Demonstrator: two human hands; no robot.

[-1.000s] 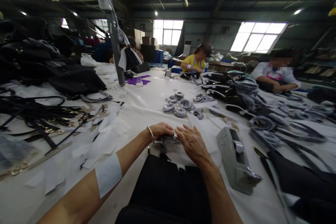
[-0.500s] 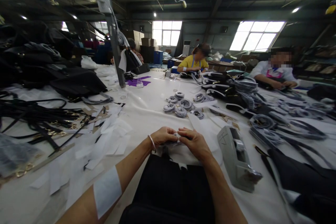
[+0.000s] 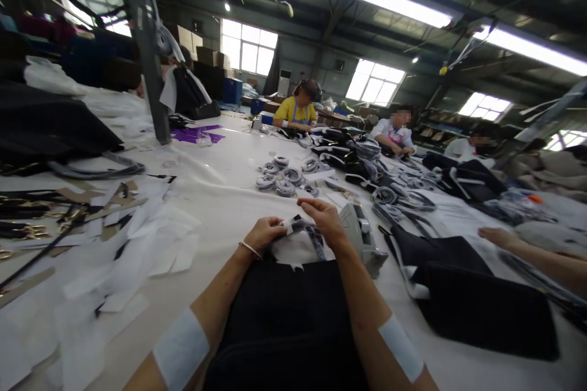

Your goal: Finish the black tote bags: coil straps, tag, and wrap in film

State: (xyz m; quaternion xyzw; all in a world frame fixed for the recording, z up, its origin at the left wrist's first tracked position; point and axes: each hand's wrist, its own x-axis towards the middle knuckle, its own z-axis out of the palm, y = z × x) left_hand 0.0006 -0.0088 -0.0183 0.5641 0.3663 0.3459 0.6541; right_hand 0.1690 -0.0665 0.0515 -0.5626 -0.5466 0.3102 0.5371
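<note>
The bag (image 3: 284, 324) lies right in front of you, black and between your forearms. Its handle (image 3: 317, 244), wrapped in a greyish cover, arches up beyond the bag's far edge. Your left hand (image 3: 265, 235) has thumb and fingers pinched together on the handle near its top, with a white piece at the fingertips. Your right hand (image 3: 324, 220) is raised just beside the handle's other side, its fingertips drawn close together; you cannot tell whether they grip anything.

Just past your right wrist stands the tape dispenser (image 3: 353, 223). To your right lies a second bag (image 3: 486, 299), with another person's hand (image 3: 498, 237) near it. Paper strips (image 3: 132, 250) lie scattered to your left, beside black straps (image 3: 22, 211) with gold clasps.

Farther out, wrapped coils (image 3: 285, 186) sit grouped on the white table (image 3: 215, 165). Beyond them, a worker in yellow (image 3: 287, 111) and another in white (image 3: 381, 129) bend over black pieces.
</note>
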